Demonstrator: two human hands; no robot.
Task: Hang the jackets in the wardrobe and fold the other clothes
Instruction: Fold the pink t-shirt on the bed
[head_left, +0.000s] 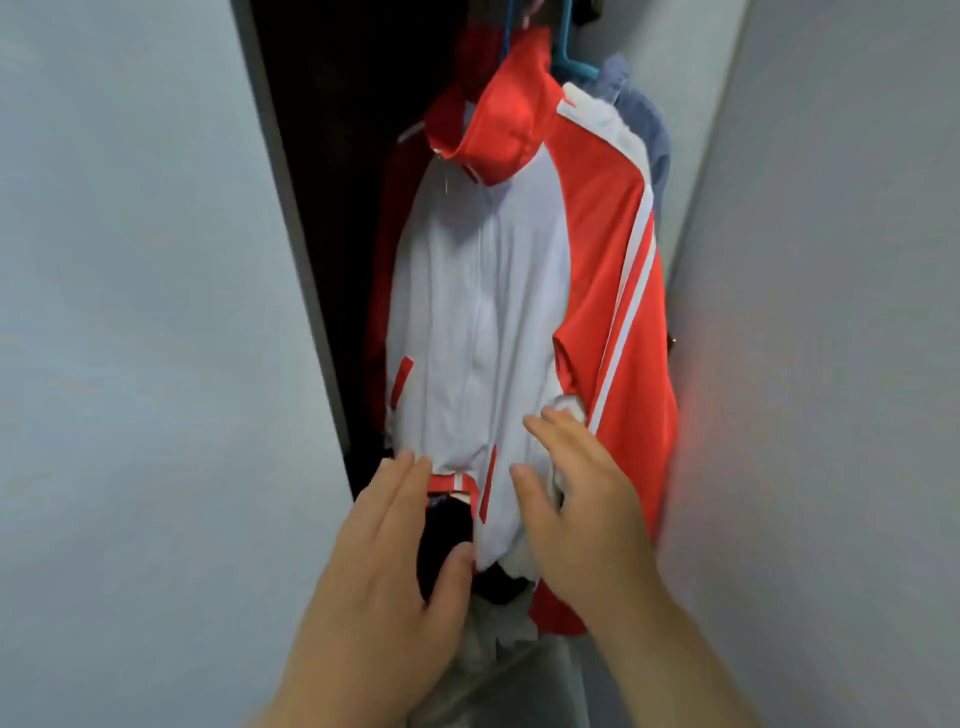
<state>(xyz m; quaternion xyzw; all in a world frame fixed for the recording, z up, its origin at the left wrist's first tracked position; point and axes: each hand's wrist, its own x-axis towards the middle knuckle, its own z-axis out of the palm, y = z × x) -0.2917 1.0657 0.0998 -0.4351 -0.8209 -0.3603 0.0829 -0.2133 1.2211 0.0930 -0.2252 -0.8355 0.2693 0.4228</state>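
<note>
Wardrobe opening (332, 156), narrow, showing dark above and beyond the hands. Pale grey-blue panels are flanking it: a door panel (130, 312) running along the outer side of the left hand, a second pale surface (831, 312) standing past the right hand (door or wall, cannot tell). The red of the cloth is reflecting faintly on that right-side surface.

The red-and-white jacket (498, 312) is hanging inside the opening, just above and ahead of both hands, zipped, collar up, red sleeve with white stripes falling along the right side. A teal hanger (569, 65) is showing at its shoulder, far above the hands. A blue garment (644, 119) is hanging behind that shoulder, and another red garment (384, 260) is sitting in shadow behind, above the left hand.

Left hand (395, 551): fingers lying straight and together, tips reaching the red-and-white hem band, thumb nearing the white front panel, gripping nothing. Right hand (576, 499): fingers straight and slightly spread, lying flat against the lower front of the jacket beside the sleeve.

Something dark (447, 535) is showing between the hands under the hem; pale grey cloth (493, 654) is lying below the wrists.
</note>
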